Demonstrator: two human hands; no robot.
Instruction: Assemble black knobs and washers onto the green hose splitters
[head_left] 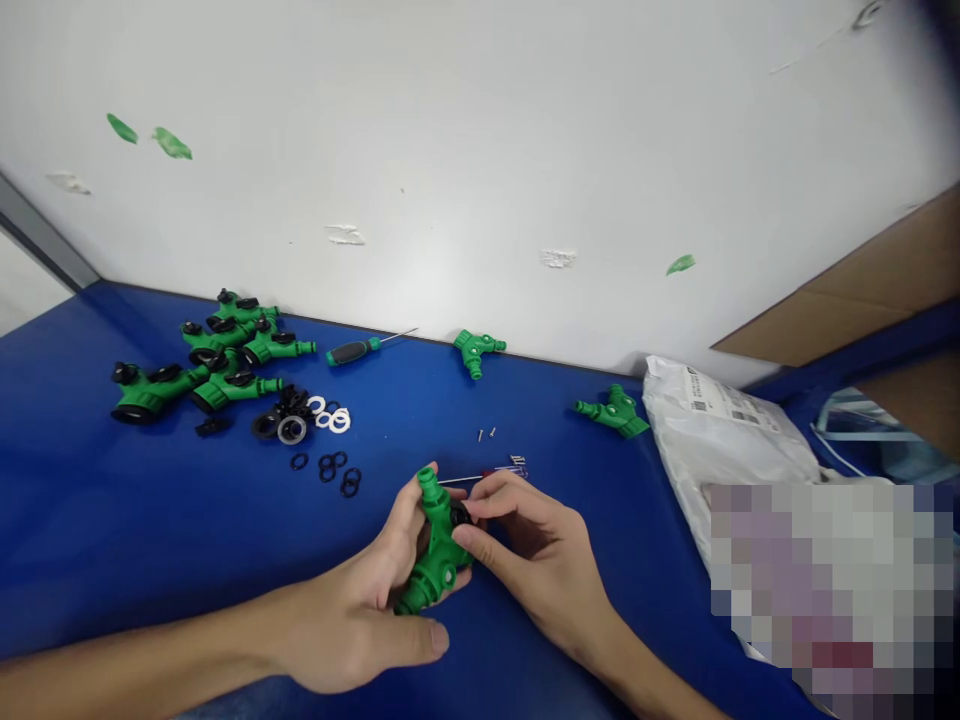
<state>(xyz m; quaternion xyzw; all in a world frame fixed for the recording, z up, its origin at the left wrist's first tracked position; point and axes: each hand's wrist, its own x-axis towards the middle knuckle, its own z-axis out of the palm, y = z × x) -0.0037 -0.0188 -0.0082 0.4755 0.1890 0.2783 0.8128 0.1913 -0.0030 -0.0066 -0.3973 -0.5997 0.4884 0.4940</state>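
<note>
Head view: green plastic hose splitter [436, 548], long axis pointing away, lies between both hands; left hand [352, 600] fingers wrap its body, right hand [534, 548] fingers pinch its black knob [459, 514], above the blue surface [150, 520].

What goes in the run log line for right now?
left hand: grips green plastic hose splitter | right hand: pinches its black knob | nearby: screwdriver, black rings

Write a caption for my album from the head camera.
Left hand and right hand hold a green plastic hose splitter over a blue table.
</note>
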